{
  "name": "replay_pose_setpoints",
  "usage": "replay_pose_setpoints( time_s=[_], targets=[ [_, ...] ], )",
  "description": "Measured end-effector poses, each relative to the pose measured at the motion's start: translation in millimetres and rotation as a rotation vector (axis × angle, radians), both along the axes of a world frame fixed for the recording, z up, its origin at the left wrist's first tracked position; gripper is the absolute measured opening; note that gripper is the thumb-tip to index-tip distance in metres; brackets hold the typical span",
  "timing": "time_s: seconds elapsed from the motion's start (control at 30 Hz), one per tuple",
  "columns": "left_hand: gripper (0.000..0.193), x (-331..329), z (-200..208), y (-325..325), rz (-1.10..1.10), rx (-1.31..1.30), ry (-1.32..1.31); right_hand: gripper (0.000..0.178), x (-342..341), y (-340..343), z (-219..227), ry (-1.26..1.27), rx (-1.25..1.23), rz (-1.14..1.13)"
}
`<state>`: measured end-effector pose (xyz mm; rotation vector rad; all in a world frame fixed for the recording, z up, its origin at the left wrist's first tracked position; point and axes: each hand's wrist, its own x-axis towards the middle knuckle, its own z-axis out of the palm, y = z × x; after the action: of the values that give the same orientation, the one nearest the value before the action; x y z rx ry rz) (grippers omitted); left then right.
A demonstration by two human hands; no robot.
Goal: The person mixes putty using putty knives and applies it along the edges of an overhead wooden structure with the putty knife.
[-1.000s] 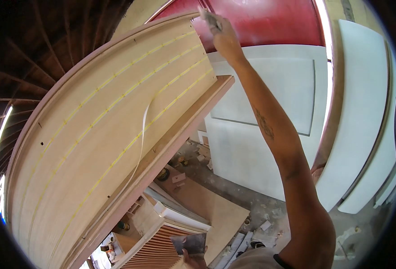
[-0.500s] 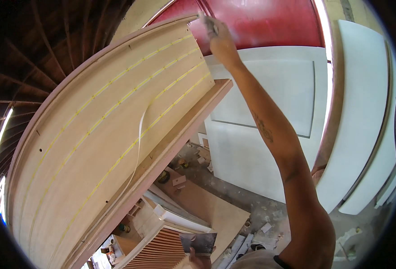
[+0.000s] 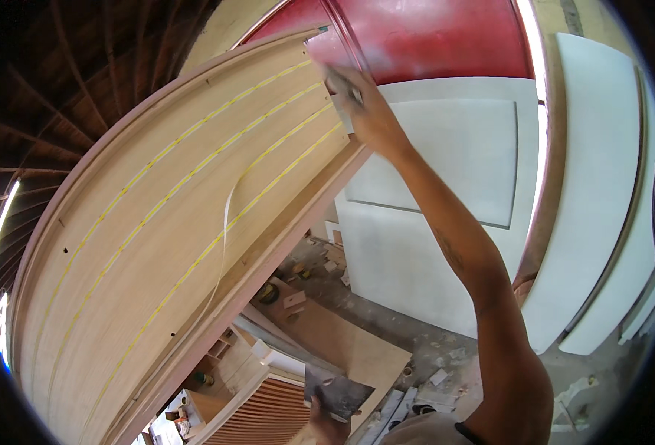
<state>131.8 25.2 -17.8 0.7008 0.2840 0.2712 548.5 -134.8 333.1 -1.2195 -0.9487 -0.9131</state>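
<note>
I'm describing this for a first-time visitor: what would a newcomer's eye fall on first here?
First, the large, curved, pale wooden panel filling the left side, with dashed yellow lines and a thin whitish strip hanging loose. Then the glossy red panel at the top, above the bare right hand, which holds a blurred hand tool near the wooden panel's right edge. Lower centre, the left hand grips a dark, flat plate.

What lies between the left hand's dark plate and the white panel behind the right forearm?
In the head view, a brown board, then grey floor.
</note>
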Motion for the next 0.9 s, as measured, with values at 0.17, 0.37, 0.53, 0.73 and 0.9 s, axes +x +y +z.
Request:
replay_pose_setpoints(
  time_s=[0.17,0.37,0.53,0.73,0.9],
  targets=[
    [0.051,64.7,123.1,-43.1,-0.018,-0.07,-0.116,0.041,-143.6,-44.4,-75.4,-0.195,-0.547,0.167],
    [0.04,93.6,168.3,-65.7,0.279,0.174,-0.16,0.048,-187.8,-45.2,-133.7,-0.298,-0.516,0.456],
    [0.057,62.0,193.6,-59.9,0.265,0.249,-0.275,0.058,-59.9,-47.3,-74.4,-0.228,-0.6,-0.308],
    [0.056,74.7,156.3,-54.4,0.09,0.234,-0.161,0.044,96.4,-63.6,80.2,-0.082,-0.21,-0.788],
    [0.054,56.4,138.4,-36.4,0.168,0.219,-0.181,0.044,104.0,-17.8,103.0,0.003,-0.323,-0.82]
  ],
)
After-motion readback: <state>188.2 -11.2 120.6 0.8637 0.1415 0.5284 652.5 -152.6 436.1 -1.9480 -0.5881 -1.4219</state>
